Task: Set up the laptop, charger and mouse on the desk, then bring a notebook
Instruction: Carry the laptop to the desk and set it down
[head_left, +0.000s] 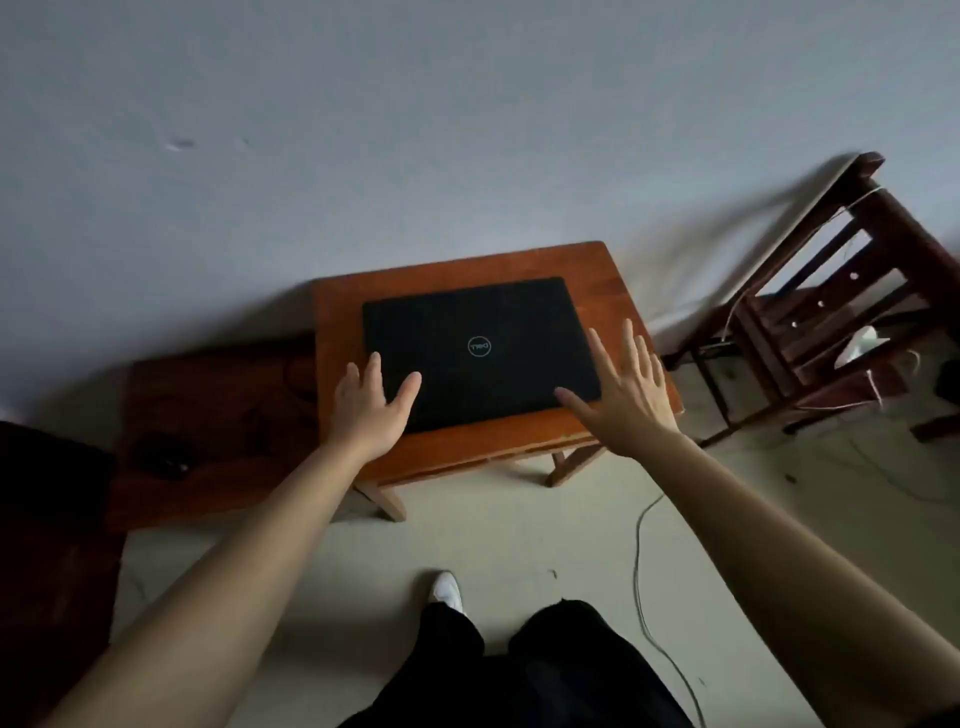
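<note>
One closed black rectangular laptop (478, 353) lies flat on one small brown wooden bench (615, 291). Two hands are at its near corners, left hand (366, 413) and right hand (631, 400), fingers (629, 345) spread straight, gripping nothing.

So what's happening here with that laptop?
A person stands at a small wooden desk with a closed black laptop lying flat on it. The left hand and right hand are open, fingers spread, at the laptop's near corners. Whether they touch it is unclear. The lid is not yet opened.
</note>
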